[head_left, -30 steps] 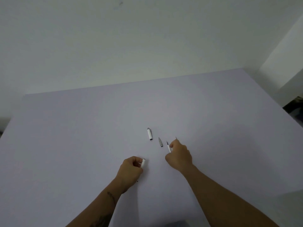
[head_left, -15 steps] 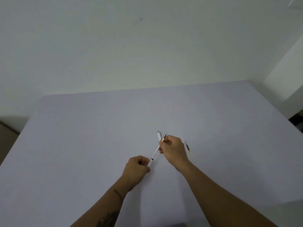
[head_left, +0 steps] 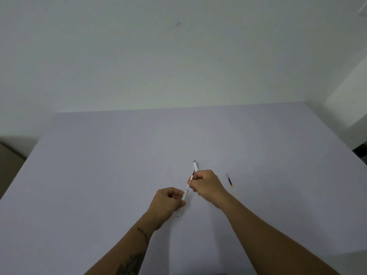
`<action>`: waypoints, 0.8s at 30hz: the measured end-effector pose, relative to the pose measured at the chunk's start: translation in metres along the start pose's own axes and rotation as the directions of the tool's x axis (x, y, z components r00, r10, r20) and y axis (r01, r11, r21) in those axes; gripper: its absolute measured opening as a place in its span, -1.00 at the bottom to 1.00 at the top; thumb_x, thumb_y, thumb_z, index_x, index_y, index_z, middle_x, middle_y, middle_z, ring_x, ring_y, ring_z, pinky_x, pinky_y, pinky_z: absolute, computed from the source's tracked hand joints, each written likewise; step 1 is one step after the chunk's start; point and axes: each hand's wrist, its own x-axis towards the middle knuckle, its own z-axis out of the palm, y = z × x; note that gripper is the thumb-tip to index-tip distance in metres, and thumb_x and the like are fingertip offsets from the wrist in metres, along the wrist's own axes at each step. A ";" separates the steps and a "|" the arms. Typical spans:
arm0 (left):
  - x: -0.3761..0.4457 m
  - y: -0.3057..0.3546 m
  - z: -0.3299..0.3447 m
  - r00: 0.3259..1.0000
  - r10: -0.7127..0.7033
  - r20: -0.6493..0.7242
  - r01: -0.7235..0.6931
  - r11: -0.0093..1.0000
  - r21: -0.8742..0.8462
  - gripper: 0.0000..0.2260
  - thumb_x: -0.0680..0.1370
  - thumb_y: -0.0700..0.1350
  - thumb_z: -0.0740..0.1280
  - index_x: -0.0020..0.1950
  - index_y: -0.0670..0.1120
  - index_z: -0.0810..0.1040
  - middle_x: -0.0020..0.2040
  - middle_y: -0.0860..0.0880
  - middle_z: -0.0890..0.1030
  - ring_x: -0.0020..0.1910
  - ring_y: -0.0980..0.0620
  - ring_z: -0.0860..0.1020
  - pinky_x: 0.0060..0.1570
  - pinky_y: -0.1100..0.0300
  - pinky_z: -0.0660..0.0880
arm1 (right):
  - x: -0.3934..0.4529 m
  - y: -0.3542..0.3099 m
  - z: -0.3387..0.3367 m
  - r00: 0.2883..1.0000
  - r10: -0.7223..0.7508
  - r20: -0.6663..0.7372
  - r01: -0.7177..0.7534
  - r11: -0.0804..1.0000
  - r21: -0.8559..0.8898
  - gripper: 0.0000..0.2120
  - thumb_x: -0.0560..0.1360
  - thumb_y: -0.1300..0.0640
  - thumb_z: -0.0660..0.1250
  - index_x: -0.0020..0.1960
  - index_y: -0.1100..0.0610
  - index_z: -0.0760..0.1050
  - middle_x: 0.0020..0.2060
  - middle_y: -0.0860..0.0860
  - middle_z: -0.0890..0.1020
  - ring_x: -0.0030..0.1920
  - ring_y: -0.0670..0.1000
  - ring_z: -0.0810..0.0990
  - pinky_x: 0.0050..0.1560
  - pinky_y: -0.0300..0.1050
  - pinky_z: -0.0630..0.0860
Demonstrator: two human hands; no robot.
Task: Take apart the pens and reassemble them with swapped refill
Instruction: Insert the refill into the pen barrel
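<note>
Refill (head_left: 190,180) enters pen barrel (head_left: 185,194) (both hands gripping).

Perhaps an office: bare white wall (head_left: 178,56), plain table (head_left: 99,175) (lilac).

Pen barrel's (head_left: 185,192) middle inside the left hand (head_left: 166,203); refill's (head_left: 191,178) upper end behind the right hand (head_left: 206,184).

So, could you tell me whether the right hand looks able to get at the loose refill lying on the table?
Probably yes: the refill lies bare just beside the right hand, nothing between, but its fingers already grip pen parts.
</note>
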 end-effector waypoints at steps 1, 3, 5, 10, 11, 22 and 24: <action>0.001 0.001 0.001 1.000 0.004 -0.002 -0.004 1.000 -0.012 -0.84 0.41 -0.31 0.46 -0.19 -0.04 0.67 -0.33 0.02 0.62 -0.28 0.02 0.58 -0.26 0.22 0.56 | 0.001 0.001 0.000 0.999 0.008 0.032 -0.008 1.000 -0.013 -0.79 0.44 0.18 0.38 -0.15 0.37 0.58 -0.33 0.17 0.60 -0.31 0.06 0.53 -0.27 -0.06 0.49; 0.004 0.003 0.002 1.000 0.001 -0.013 -0.001 1.000 -0.020 -0.84 0.41 -0.30 0.47 -0.21 -0.04 0.67 -0.34 0.03 0.63 -0.29 0.03 0.58 -0.28 0.23 0.55 | 0.003 0.003 -0.001 0.996 0.025 0.081 -0.024 1.000 -0.011 -0.80 0.44 0.17 0.42 -0.18 0.34 0.60 -0.34 0.12 0.56 -0.30 0.04 0.48 -0.26 -0.08 0.45; 0.007 0.004 0.002 1.000 -0.007 -0.021 0.007 1.000 -0.013 -0.84 0.41 -0.30 0.47 -0.21 -0.03 0.67 -0.33 0.03 0.63 -0.29 0.03 0.58 -0.29 0.24 0.54 | 0.006 0.005 -0.003 0.993 0.035 0.114 -0.037 0.999 0.010 -0.88 0.45 0.18 0.42 -0.17 0.24 0.65 -0.29 0.12 0.61 -0.28 0.03 0.52 -0.24 -0.09 0.48; 0.016 0.007 0.003 0.999 -0.045 -0.031 0.045 0.999 0.003 -0.84 0.41 -0.30 0.46 -0.21 -0.03 0.68 -0.29 -0.01 0.64 -0.28 0.01 0.57 -0.28 0.23 0.55 | 0.017 0.005 -0.013 0.989 0.066 0.130 -0.083 0.988 0.129 -0.94 0.47 0.21 0.41 -0.13 0.14 0.66 -0.26 0.03 0.65 -0.29 -0.05 0.59 -0.25 -0.19 0.53; 0.018 0.008 0.005 0.998 -0.049 -0.034 0.049 0.999 0.005 -0.84 0.41 -0.30 0.46 -0.21 -0.03 0.68 -0.28 -0.02 0.64 -0.28 0.01 0.57 -0.28 0.23 0.55 | 0.019 0.005 -0.015 0.988 0.077 0.136 -0.095 0.987 0.132 -0.94 0.47 0.21 0.41 -0.13 0.15 0.66 -0.25 0.03 0.65 -0.29 -0.06 0.60 -0.24 -0.19 0.53; 0.037 0.023 0.021 0.996 -0.058 -0.074 0.059 0.998 0.007 -0.83 0.44 -0.32 0.43 -0.21 -0.04 0.65 -0.23 -0.05 0.62 -0.21 -0.03 0.54 -0.18 0.16 0.53 | 0.048 0.005 -0.036 0.961 0.054 0.272 -0.079 0.993 0.084 -0.95 0.45 0.19 0.42 -0.16 0.13 0.66 -0.27 0.01 0.64 -0.28 -0.05 0.58 -0.23 -0.17 0.50; 0.039 0.021 0.022 0.993 -0.082 -0.089 0.080 0.997 -0.016 -0.84 0.44 -0.32 0.43 -0.20 -0.05 0.65 -0.22 -0.06 0.62 -0.19 -0.04 0.54 -0.17 0.15 0.54 | 0.056 0.007 -0.042 0.960 0.073 0.272 -0.098 0.992 0.082 -0.93 0.45 0.18 0.43 -0.08 0.09 0.67 -0.24 0.00 0.66 -0.27 -0.06 0.61 -0.24 -0.20 0.52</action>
